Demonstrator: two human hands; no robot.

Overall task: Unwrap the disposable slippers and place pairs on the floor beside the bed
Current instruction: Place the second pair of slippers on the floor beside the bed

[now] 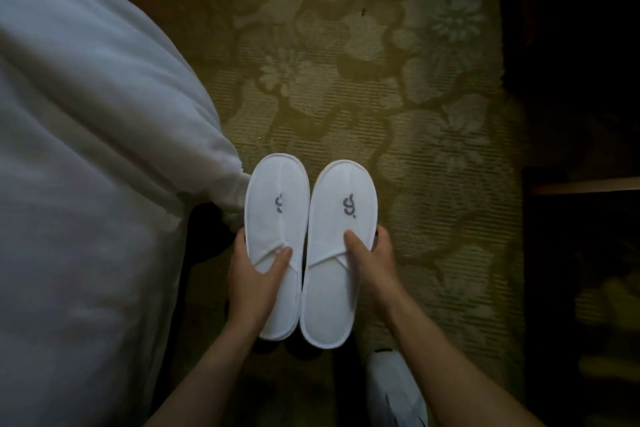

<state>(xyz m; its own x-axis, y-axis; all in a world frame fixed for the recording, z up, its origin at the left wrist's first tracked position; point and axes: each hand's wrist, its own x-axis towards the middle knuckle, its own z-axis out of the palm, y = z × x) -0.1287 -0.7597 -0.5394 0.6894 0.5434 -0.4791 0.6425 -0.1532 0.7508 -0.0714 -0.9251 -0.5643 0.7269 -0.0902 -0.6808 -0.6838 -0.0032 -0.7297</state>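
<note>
Slippers, two, white, unwrapped, held side by side over the floral carpet [398, 80], toes pointing far, heels near. Each carries a dark grey mark on the upper.

Left slipper [277, 218]: left hand [254, 274] has its grip closed on it, thumb lying across the top at the edge of the upper, fingers wrapped under the left rim. Its near heel end projects past the wrist.

Right slipper [341, 246]: right hand [372, 260] has its grip closed on it, thumb on top close to the upper's edge, fingers curled round the right rim.

Inner edges of the two slippers run parallel, just beside one another, with a narrow dark gap at the toes; touching or nearly so at the heel end, cannot tell which. Whether the soles rest on the carpet or sit above it cannot be told from this view.

Bed [86, 149] fills the left of the scene, covered in white bedding; a gathered corner of the cover [239, 180] hangs just left of the left slipper's toe, close to it.

White object with dark markings [394, 388] lies near right, below the right forearm; too blurred to identify.

Dark furniture [581, 184] stands along the right, well apart from the slippers. Light is dim.
</note>
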